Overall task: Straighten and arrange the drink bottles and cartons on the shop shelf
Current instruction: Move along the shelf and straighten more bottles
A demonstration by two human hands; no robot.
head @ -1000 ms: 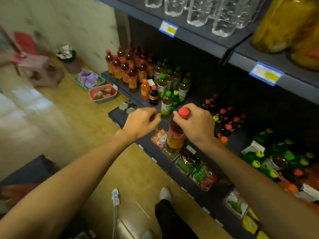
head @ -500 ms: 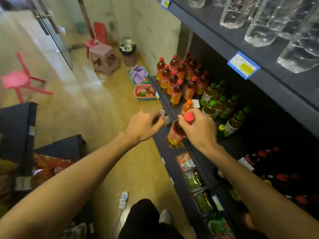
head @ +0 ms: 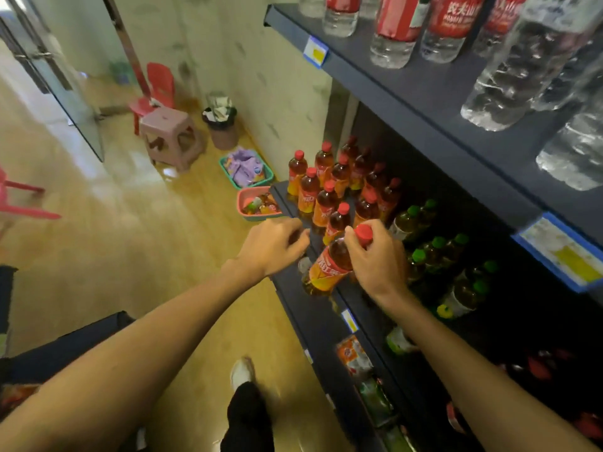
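My right hand grips the neck of a red-capped tea bottle with an orange label, holding it tilted over the front edge of the dark shelf. My left hand hovers just left of it with fingers curled and nothing visible in them. Behind stands a cluster of matching red-capped tea bottles. To the right of them are green-capped bottles, partly in shadow. Cartons and packets lie on the lower shelf.
Water bottles line the upper shelf above, with a price tag on its edge. On the floor are a pink basket, a green basket, a bin and a pink stool. My foot is below.
The view has swung left and closer along the shelf. My right hand has carried the tilted bottle toward the red-capped group; my left hand has stayed beside it.
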